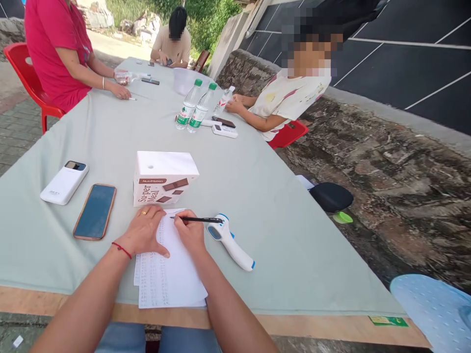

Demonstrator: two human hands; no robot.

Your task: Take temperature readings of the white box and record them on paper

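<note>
My right hand [190, 233] is closed round a black pen [200, 219], its tip at the top of a sheet of paper [184, 279]. Columns of small handwriting run down the left part of the sheet, and more paper lies beneath it. My left hand [145, 230] rests flat on the sheet's left side, fingers stretched out. Just beyond both hands stands a white and pink box [165, 169] with pictures of chocolate bars. To the right of my right hand lies a white and blue infrared thermometer [231, 245].
A phone [94, 212] and a white power bank [65, 182] lie on the left of the cloth-covered table [294, 245]. Farther off stand two green-capped bottles [192, 108] and a translucent basin [182, 81]. Three people sit around the table. A blue stool [430, 304] is at the lower right.
</note>
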